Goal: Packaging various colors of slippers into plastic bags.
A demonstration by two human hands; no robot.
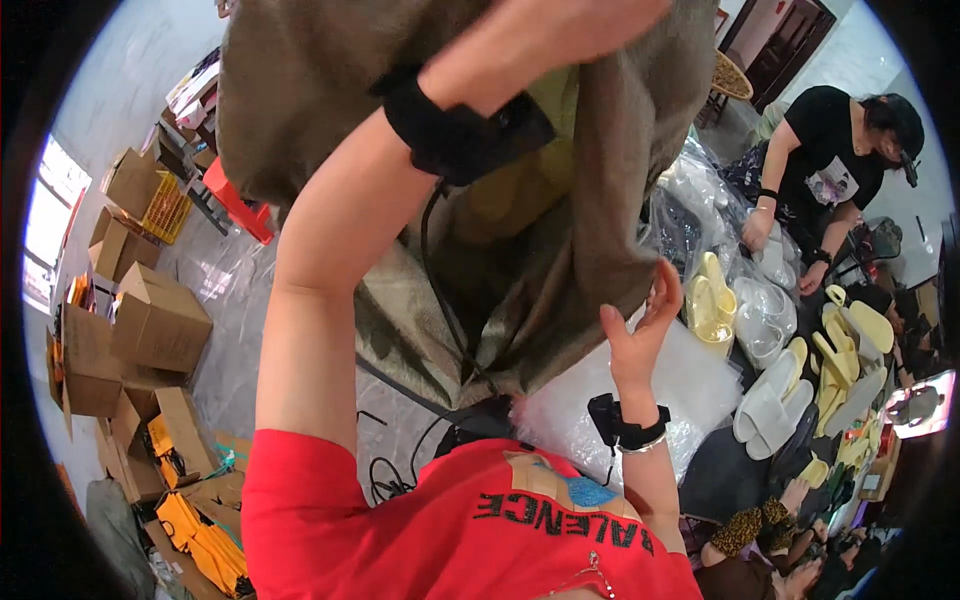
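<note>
A large brown woven sack (400,270) hangs upright before me, its mouth gaping, with something yellowish inside (515,195). My left arm reaches up across it. At the top edge, my left hand (555,45) is smeared by motion and its fingers are cut off, so their grip cannot be made out. Beside the sack's lower right edge, my right hand (645,335) has its thumb and fingers apart with nothing held; whether the fingertips touch the cloth is unclear. Under that hand lies a pile of clear plastic bags (570,405). Both wrists wear black straps with small devices.
To the right, a table bears yellow slippers in clear bags (712,305) and pale slippers (772,400). A co-worker in black (830,150) handles a bagged item there; another person's hands show lower right. Cardboard boxes (160,320) and a red stool (238,200) stand left.
</note>
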